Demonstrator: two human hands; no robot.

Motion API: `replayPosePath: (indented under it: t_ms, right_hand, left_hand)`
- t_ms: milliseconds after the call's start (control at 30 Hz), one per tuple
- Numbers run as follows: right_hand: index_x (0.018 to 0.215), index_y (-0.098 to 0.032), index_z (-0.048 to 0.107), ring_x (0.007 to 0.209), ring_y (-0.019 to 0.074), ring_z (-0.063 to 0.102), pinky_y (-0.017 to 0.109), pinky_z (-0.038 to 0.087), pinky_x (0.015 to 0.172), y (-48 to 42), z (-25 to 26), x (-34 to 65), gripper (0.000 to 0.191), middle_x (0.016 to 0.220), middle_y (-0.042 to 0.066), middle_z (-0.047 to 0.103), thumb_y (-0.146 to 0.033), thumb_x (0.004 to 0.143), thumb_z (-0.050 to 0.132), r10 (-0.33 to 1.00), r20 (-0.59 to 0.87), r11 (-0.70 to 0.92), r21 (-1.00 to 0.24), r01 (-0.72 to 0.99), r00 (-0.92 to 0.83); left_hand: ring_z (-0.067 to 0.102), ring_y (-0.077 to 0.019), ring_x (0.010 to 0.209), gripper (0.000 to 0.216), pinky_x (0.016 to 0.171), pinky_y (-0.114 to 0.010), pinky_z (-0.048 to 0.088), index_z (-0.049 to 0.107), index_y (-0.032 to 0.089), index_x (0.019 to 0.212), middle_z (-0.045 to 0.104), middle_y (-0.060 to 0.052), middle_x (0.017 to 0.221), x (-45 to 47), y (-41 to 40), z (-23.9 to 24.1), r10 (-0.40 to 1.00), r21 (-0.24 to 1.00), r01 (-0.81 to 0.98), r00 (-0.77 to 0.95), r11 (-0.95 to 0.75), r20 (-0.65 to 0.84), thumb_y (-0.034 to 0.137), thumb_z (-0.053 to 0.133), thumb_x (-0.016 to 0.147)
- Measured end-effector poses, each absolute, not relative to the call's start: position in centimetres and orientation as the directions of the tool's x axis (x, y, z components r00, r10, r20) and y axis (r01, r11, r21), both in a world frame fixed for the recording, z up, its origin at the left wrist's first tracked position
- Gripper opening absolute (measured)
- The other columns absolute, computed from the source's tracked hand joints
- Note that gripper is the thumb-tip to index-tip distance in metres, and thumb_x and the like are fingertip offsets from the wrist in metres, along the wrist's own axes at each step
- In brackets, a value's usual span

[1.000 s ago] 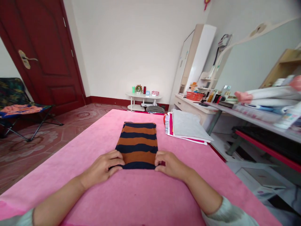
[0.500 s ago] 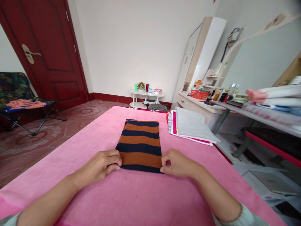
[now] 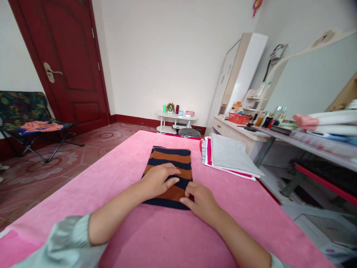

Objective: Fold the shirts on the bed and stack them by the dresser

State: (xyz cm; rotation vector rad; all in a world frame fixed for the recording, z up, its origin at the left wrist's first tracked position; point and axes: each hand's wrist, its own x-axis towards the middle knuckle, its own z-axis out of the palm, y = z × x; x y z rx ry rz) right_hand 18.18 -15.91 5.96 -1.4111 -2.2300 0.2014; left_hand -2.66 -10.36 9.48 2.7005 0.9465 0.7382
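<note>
A folded garment with navy and brown stripes (image 3: 174, 154) lies flat on the pink bed cover (image 3: 164, 238). Over its middle is my left hand (image 3: 160, 179), fingers stretched out and apart from the thumb, covering part of the stripes. At the garment's near right corner, my right hand (image 3: 199, 199) rests with bent fingers and the thumb apart from them, over the edge. Neither hand grips the cloth. Part of the left edge is hidden by my left hand.
A pile of folded clothes (image 3: 232, 154), grey on top, lies at the cover's right edge. A desk (image 3: 320, 145) and dresser (image 3: 240, 128) stand to the right. A folding chair (image 3: 36, 126) with clothing is at the left, a small white table (image 3: 178, 116) by the wall.
My left hand has let go of the garment's near left corner and moved right onto its middle. My right hand has loosened at the right corner. The view has tilted slightly up.
</note>
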Motion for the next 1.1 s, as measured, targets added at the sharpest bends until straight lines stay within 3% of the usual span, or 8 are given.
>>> replayPosePath:
  t_ms: [133, 233, 467, 567, 700, 833, 967, 1100]
  right_hand:
    - [0.065, -0.019, 0.056, 0.067, 0.0123, 0.053, 0.024, 0.031, 0.060, -15.7, 4.7, 18.2, 0.023, 0.072, 0.000, 0.061, -0.032, 0.084, 0.061, 0.871, 0.317, 0.469, -0.307, 0.828, -0.376]
    - [0.065, -0.020, 0.055, 0.067, 0.0121, 0.053, 0.024, 0.030, 0.060, -15.8, 4.6, 18.2, 0.022, 0.070, -0.001, 0.061, -0.031, 0.084, 0.060, 0.869, 0.326, 0.467, -0.297, 0.833, -0.371]
    - [0.059, -0.021, 0.058, 0.057, 0.0134, 0.053, 0.026, 0.031, 0.056, -14.8, 5.7, 17.3, 0.025, 0.061, 0.000, 0.061, -0.033, 0.081, 0.060, 0.942, 0.214, 0.312, -0.274, 0.910, -0.259]
    - [0.073, -0.022, 0.064, 0.073, 0.0178, 0.060, 0.029, 0.041, 0.066, -13.4, 6.7, 16.0, 0.015, 0.076, 0.004, 0.066, -0.027, 0.083, 0.054, 0.935, 0.291, 0.286, -0.285, 0.915, -0.202]
    - [0.131, -0.012, 0.047, 0.128, 0.0260, 0.040, 0.040, 0.034, 0.102, -11.7, 5.8, 14.1, 0.052, 0.138, 0.015, 0.046, -0.038, 0.087, 0.049, 0.873, 0.458, 0.343, -0.335, 0.877, -0.166]
    - [0.146, -0.011, 0.028, 0.141, 0.0297, 0.017, 0.051, 0.017, 0.112, -11.4, 3.1, 13.4, 0.076, 0.153, 0.015, 0.022, -0.060, 0.088, 0.036, 0.936, 0.245, 0.323, -0.320, 0.891, -0.252]
    - [0.148, -0.015, 0.026, 0.142, 0.0302, 0.013, 0.054, 0.012, 0.112, -11.7, 2.2, 13.4, 0.076, 0.154, 0.011, 0.020, -0.063, 0.089, 0.028, 0.938, 0.213, 0.330, -0.291, 0.898, -0.275]
    - [0.147, -0.015, 0.028, 0.142, 0.0309, 0.013, 0.054, 0.012, 0.113, -11.8, 2.5, 13.3, 0.075, 0.154, 0.011, 0.021, -0.062, 0.089, 0.029, 0.936, 0.228, 0.330, -0.302, 0.894, -0.268]
  left_hand:
    - [0.031, -0.0323, 0.136, 0.054, 0.108, -0.055, 0.022, 0.047, 0.028, 0.136, 0.036, -0.010, 0.148, 0.2, -7.5, 5.3, 0.779, 0.274, 0.730, 0.577, -0.626, 0.245, 0.054, 0.042, 0.089]
    - [0.017, -0.0335, 0.141, 0.064, 0.110, -0.060, 0.012, 0.040, 0.030, 0.141, 0.024, -0.008, 0.154, 0.6, -6.2, 2.4, 0.827, 0.264, 0.784, 0.527, -0.562, 0.195, 0.065, 0.034, 0.087]
    - [0.017, -0.0310, 0.142, 0.061, 0.111, -0.057, 0.012, 0.041, 0.034, 0.139, 0.025, -0.005, 0.154, 0.3, -6.2, 1.6, 0.822, 0.268, 0.779, 0.512, -0.566, 0.248, 0.065, 0.033, 0.087]
    - [0.018, -0.0297, 0.142, 0.053, 0.111, -0.057, 0.013, 0.042, 0.034, 0.138, 0.026, -0.004, 0.153, 0.3, -6.1, 1.6, 0.822, 0.279, 0.775, 0.509, -0.567, 0.255, 0.056, 0.035, 0.091]
    - [0.030, -0.0234, 0.138, 0.051, 0.114, -0.050, 0.018, 0.036, 0.025, 0.141, 0.038, -0.008, 0.148, 0.0, -4.9, 1.1, 0.832, 0.505, 0.662, 0.416, -0.553, 0.366, 0.028, 0.041, 0.090]
    - [0.059, -0.0160, 0.111, 0.047, 0.096, -0.035, 0.048, 0.040, 0.017, 0.134, 0.058, -0.012, 0.125, -1.2, -2.8, 0.8, 0.932, 0.897, 0.290, -0.043, -0.334, 0.360, 0.013, 0.036, 0.088]
    - [0.062, -0.0146, 0.103, 0.041, 0.074, -0.027, 0.056, 0.042, 0.019, 0.128, 0.056, -0.011, 0.124, -3.3, -0.6, 0.9, 0.929, 0.945, 0.248, -0.247, -0.215, 0.276, 0.013, 0.037, 0.087]
    - [0.064, -0.0191, 0.094, 0.045, 0.072, -0.029, 0.054, 0.045, 0.019, 0.125, 0.063, -0.010, 0.112, -5.8, 2.6, 1.5, 0.903, 0.920, 0.380, -0.357, -0.093, 0.239, 0.021, 0.054, 0.081]
